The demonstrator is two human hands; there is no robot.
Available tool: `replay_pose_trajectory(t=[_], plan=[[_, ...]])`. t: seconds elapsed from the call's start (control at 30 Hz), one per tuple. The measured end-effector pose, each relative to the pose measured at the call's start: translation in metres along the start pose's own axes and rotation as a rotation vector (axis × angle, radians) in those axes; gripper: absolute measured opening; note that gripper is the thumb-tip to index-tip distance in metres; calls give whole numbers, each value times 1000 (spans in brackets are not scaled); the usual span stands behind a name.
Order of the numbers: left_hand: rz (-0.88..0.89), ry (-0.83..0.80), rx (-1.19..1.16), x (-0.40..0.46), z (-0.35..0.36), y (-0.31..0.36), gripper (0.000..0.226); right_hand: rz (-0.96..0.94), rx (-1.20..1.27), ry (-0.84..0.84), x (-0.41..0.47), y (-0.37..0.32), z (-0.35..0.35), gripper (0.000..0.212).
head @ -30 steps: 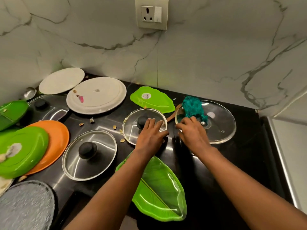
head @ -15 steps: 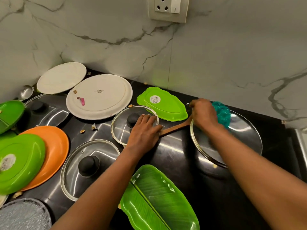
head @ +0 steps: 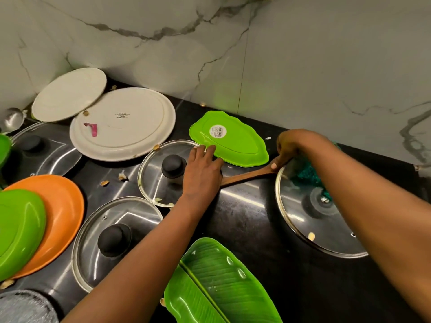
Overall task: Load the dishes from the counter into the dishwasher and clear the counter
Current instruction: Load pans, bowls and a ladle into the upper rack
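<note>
My left hand (head: 201,173) lies flat with straight fingers on the right side of a small glass lid (head: 154,180) with a black knob. Its fingertips touch the edge of an upturned green leaf-shaped plate (head: 233,141). A wooden spoon (head: 247,177) runs from under that hand to the right. My right hand (head: 289,148) curls its fingers round the left rim of a large glass lid (head: 326,217), right where the spoon's end meets it. A teal scrubber (head: 307,173) shows through the lid's glass.
On the black counter (head: 245,217) lie a banana-leaf plate (head: 221,283), another knobbed glass lid (head: 116,241), two upturned white plates (head: 123,124), orange (head: 63,215) and green (head: 18,229) plates, a third lid (head: 46,152) and a ladle (head: 12,118). Food scraps are scattered about. Marble wall behind.
My right hand has slid from the top of the large lid to its left rim by the spoon's end. My left hand has reached further across the small lid toward the green plate.
</note>
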State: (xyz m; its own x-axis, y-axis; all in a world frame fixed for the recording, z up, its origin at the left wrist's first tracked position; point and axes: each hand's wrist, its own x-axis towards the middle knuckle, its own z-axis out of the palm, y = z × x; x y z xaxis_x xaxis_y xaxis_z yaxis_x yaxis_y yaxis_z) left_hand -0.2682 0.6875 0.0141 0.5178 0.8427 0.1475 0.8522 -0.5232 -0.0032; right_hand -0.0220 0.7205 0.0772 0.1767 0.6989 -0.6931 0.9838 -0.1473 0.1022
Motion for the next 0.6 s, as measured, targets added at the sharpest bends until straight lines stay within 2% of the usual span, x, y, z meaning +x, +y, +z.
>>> replay_pose_trajectory(t=[0.13,0.27,0.37,0.53,0.6], plan=[[-44,-97,16,7,-8,-5,24,-1,-76,-67,3,-12,7,59],[0,-212,122,9,-15,-1,33,-58,-65,-94,-11,-12,8,36],[40,-267,190,12,-22,3,30,-137,68,-60,-14,-7,8,37],[73,-287,153,17,-33,-2,32,-250,413,186,-26,9,-27,40],[73,-277,135,17,-31,-3,30,-251,547,190,-38,18,-43,41]])
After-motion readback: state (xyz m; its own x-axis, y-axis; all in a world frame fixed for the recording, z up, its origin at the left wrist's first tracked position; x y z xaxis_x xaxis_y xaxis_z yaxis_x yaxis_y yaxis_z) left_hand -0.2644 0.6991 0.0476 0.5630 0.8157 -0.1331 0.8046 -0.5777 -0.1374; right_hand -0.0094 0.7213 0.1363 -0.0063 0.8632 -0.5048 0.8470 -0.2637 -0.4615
